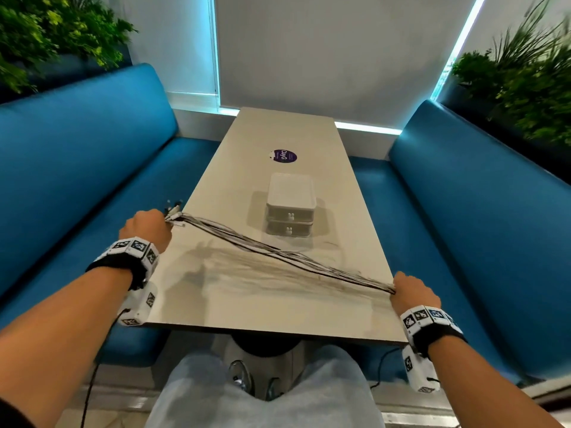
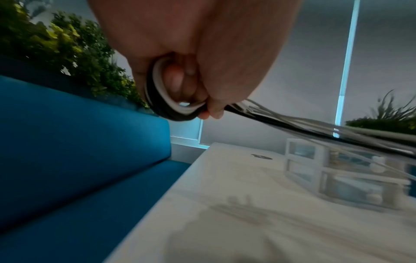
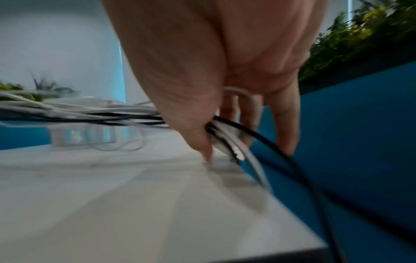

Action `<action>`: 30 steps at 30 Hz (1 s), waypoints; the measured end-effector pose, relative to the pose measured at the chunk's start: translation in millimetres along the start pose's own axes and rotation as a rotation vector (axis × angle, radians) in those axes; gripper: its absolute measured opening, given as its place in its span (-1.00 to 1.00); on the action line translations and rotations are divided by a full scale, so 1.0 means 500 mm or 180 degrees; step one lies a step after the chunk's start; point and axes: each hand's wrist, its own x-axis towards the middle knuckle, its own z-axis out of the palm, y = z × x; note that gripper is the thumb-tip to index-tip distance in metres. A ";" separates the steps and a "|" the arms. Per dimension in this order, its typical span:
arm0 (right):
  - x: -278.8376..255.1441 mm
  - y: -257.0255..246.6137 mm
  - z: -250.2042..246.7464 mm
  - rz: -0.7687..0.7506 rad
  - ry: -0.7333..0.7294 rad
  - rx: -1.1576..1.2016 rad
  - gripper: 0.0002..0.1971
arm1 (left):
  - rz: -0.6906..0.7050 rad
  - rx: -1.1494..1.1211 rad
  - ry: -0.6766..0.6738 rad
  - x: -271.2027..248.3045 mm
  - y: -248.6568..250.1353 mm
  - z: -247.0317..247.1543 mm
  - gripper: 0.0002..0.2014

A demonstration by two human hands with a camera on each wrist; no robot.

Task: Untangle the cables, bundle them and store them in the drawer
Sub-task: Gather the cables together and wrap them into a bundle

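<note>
A bunch of several black and white cables (image 1: 278, 253) stretches diagonally above the beige table (image 1: 247, 291), pulled taut between my two hands. My left hand (image 1: 148, 227) grips one end at the table's left edge, with white plugs sticking out past the fingers. In the left wrist view the cables (image 2: 315, 128) curl through the left hand (image 2: 191, 71) and run off to the right. My right hand (image 1: 411, 293) grips the other end at the right edge; the right wrist view shows the cables (image 3: 112, 113) pinched in the right hand (image 3: 202, 89). A small white two-drawer unit (image 1: 290, 208) stands mid-table, both drawers closed.
Blue padded benches (image 1: 77, 168) flank the table on both sides. A purple round sticker (image 1: 285, 156) lies on the table beyond the drawer unit. Green plants (image 1: 525, 78) stand behind each bench. My knees sit below the table's near edge.
</note>
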 end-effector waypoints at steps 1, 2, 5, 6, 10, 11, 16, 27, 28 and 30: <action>0.001 0.013 -0.001 -0.0064 -0.0022 -0.0101 -0.87 | 0.0013 0.0088 -0.0018 0.001 -0.013 0.002 -0.82; 0.002 0.020 -0.005 -0.0122 -0.0004 -0.0158 -0.83 | 0.0043 0.0192 -0.0041 0.001 -0.020 0.005 -0.83; 0.005 0.010 -0.005 -0.0265 0.0015 0.0154 -0.61 | 0.0080 0.0276 -0.0122 -0.013 -0.006 0.027 -0.84; 0.005 0.002 -0.004 -0.0378 0.0011 0.0391 -0.53 | 0.0109 0.0281 -0.0174 -0.020 0.005 0.036 -0.85; 0.002 -0.021 0.005 -0.0993 0.0225 0.0036 -0.34 | 0.0346 0.0404 -0.0317 -0.045 0.031 0.068 -0.86; 0.000 -0.021 0.007 -0.1049 0.0192 -0.0134 -0.29 | 0.0388 0.0448 -0.0346 -0.049 0.031 0.073 -0.86; -0.021 -0.045 0.006 -0.1473 -0.0048 -0.0405 0.12 | 0.0466 0.0666 -0.0491 -0.066 0.022 0.095 -0.86; -0.004 -0.142 -0.006 -0.1504 -0.0385 -0.0392 -0.46 | 0.0607 0.0852 -0.0829 -0.087 0.020 0.122 -0.87; -0.004 -0.136 -0.004 -0.1367 -0.0384 -0.0454 -0.58 | 0.0575 0.0822 -0.0842 -0.086 0.018 0.124 -0.87; -0.001 -0.110 -0.005 -0.1129 -0.0473 -0.0614 -0.73 | 0.0528 0.0755 -0.0859 -0.084 0.015 0.129 -0.84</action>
